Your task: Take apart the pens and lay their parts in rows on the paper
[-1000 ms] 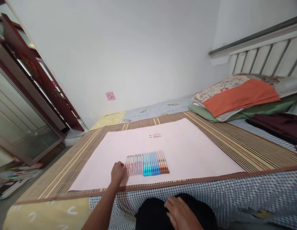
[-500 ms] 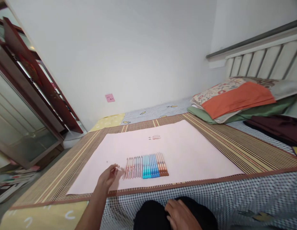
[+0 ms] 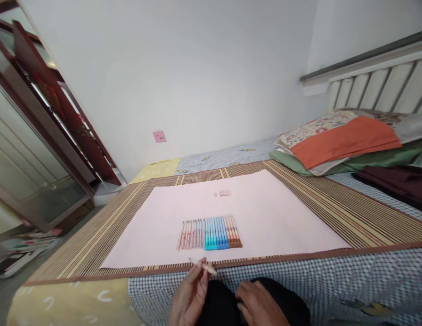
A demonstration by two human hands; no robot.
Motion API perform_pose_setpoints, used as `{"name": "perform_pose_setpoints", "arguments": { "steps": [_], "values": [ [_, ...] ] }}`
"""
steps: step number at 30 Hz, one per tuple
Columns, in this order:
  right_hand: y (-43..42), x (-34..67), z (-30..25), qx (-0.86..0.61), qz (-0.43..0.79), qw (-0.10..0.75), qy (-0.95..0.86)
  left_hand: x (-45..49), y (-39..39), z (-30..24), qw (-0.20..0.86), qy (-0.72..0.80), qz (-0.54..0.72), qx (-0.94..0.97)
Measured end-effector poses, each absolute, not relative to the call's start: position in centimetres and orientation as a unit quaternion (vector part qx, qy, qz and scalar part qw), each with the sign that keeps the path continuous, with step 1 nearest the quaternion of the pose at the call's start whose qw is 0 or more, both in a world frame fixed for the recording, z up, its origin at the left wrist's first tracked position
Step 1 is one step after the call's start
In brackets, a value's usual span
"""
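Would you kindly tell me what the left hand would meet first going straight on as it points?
The left hand would probably meet the row of pens first, though its height is hard to judge.

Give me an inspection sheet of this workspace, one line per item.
Surface: pink sheet on a striped mat, over a checked bedspread.
Job's things: row of pens, pale, turquoise, blue and brown; one pale pen held apart.
Clutter: small pinkish item with two dark tips beyond the row, too small to identify.
Hands: left hand grips the pale pen; right hand rests on a dark-clothed leg.
Cables: nothing seen.
Surroundings: orange-banded pillow, dark folded cloth, pink note on the wall.
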State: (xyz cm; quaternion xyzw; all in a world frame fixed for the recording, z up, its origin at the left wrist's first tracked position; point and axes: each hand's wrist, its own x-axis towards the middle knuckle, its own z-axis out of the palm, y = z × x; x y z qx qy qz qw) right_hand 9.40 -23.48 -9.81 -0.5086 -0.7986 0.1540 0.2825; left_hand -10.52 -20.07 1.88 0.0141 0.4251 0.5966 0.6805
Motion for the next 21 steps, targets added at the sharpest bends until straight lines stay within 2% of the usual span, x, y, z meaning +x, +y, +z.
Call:
{"name": "perform_pose_setpoints", "arguments": {
  "steps": [3, 11, 13, 17, 21],
  "values": [
    [-23.6, 9.9, -7.8, -0.519, 0.267, 0.305, -0.752, -10.4, -18.8, 4.3, 0.654, 0.434, 0.618, 0.036],
    [-19.7, 10.3, -2.8, -0.442, 0.49, 0.547, -0.516, -6.1, -15.1, 5.5, 0.664, 0.399, 0.607, 0.177],
    [-17.1, 9.9, -0.2, -0.414, 0.531, 0.568, -0.473, -4.5, -13.4, 5.8, 0.661, 0.382, 0.614, 0.202],
    [-11.0, 9.3, 4.6, -0.387, 0.514, 0.659, -0.39, -1.8, -9.1, 7.2, 0.674, 0.33, 0.603, 0.269],
    [-6.0, 9.6, 6.2, -0.351, 0.508, 0.709, -0.34, -1.6, -5.3, 8.2, 0.639, 0.288, 0.65, 0.293]
  ]
}}
